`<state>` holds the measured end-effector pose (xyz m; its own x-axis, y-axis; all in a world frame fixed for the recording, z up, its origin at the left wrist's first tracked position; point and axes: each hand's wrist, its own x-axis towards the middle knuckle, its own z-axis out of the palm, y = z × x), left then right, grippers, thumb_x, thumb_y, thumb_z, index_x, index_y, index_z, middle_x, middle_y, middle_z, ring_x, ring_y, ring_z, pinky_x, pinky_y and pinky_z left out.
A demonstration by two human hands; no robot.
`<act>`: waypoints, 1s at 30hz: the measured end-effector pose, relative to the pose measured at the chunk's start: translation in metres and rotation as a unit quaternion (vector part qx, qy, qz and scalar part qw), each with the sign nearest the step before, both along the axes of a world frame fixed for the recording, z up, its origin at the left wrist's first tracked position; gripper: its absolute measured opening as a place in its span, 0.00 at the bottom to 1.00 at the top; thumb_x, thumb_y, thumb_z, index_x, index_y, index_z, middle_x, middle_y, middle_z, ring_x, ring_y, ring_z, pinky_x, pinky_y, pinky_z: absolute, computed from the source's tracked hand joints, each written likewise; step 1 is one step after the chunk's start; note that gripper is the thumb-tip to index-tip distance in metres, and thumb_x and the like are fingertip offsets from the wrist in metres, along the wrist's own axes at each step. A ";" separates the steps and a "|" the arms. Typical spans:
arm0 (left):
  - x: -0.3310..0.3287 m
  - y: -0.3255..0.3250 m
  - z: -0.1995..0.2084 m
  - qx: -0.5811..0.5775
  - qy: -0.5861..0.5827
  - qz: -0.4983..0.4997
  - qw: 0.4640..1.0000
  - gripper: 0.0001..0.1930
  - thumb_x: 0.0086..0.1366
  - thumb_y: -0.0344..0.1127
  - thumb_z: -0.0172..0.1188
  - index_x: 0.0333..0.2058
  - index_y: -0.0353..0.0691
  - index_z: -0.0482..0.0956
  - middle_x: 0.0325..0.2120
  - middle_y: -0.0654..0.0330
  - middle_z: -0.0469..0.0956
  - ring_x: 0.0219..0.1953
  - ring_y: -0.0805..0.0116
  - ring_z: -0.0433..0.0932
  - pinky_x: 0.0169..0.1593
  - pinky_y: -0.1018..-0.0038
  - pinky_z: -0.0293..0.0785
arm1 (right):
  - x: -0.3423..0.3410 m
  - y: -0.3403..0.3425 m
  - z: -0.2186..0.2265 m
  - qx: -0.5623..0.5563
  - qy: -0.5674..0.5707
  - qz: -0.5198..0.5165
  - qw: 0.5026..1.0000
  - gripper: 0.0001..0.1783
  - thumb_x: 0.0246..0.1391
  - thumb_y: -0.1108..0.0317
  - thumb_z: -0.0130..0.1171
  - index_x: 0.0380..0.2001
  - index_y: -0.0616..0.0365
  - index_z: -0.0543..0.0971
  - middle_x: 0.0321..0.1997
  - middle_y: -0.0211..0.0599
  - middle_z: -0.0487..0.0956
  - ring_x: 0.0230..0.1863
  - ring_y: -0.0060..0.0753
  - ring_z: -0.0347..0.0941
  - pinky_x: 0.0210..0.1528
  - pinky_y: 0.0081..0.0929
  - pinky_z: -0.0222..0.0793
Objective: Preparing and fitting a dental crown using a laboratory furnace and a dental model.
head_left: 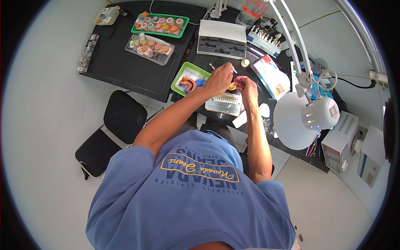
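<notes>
Over the black worktop my left hand [221, 79] is closed, its fingertips pinching a small white stick-like piece [234, 70]. Close on its right, my right hand [246, 86] has its fingers bent together; what lies between them is too small to make out. A yellowish piece, perhaps a dental model [232, 86], shows between the two hands, partly hidden. Just below them lies a tooth shade guide [223, 105] with a row of tabs. Left of my left wrist, a green tray [174, 85] holds an orange-and-blue dental impression [188, 84].
A small white-capped jar [245, 63] and an open white case [221, 30] stand beyond my hands. Bottles fill a green basket [160, 34] and a clear tray [155, 59]. At right are a booklet [271, 79], a desk lamp [318, 114] and a white machine [339, 137].
</notes>
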<state>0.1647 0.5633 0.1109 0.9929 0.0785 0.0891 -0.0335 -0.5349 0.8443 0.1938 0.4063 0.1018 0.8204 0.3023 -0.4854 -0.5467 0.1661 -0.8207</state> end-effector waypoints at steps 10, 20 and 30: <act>-0.017 0.002 0.024 -0.053 0.049 -0.040 0.997 0.08 0.71 0.33 0.44 0.38 0.32 0.67 0.27 0.38 0.76 0.34 0.35 0.76 0.33 0.51 0.67 | -0.009 0.022 0.036 -0.227 -0.251 0.018 0.941 0.11 0.56 0.63 0.65 0.35 0.60 0.84 0.18 0.24 0.76 0.22 0.11 0.66 0.25 0.16 0.62; -0.014 -0.003 0.012 -0.128 0.012 0.005 0.992 0.07 0.69 0.31 0.48 0.39 0.32 0.69 0.25 0.43 0.75 0.29 0.43 0.76 0.30 0.61 0.68 | -0.012 0.032 0.053 -0.347 -0.297 0.013 0.890 0.13 0.56 0.62 0.62 0.38 0.62 0.84 0.21 0.33 0.80 0.22 0.16 0.71 0.27 0.22 0.68; -0.015 0.005 0.019 -0.182 0.010 0.031 0.983 0.07 0.59 0.29 0.64 0.35 0.32 0.79 0.23 0.54 0.81 0.26 0.72 0.81 0.31 0.74 0.74 | -0.003 0.015 0.048 -0.319 -0.284 0.075 0.901 0.13 0.57 0.64 0.60 0.42 0.60 0.82 0.20 0.31 0.78 0.23 0.16 0.72 0.29 0.22 0.67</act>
<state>0.1500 0.5685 0.1298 0.9865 0.1617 0.0242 0.0083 -0.1973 0.9803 0.1903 0.4213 0.1493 0.9642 0.2394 -0.1139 0.0155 -0.4800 -0.8771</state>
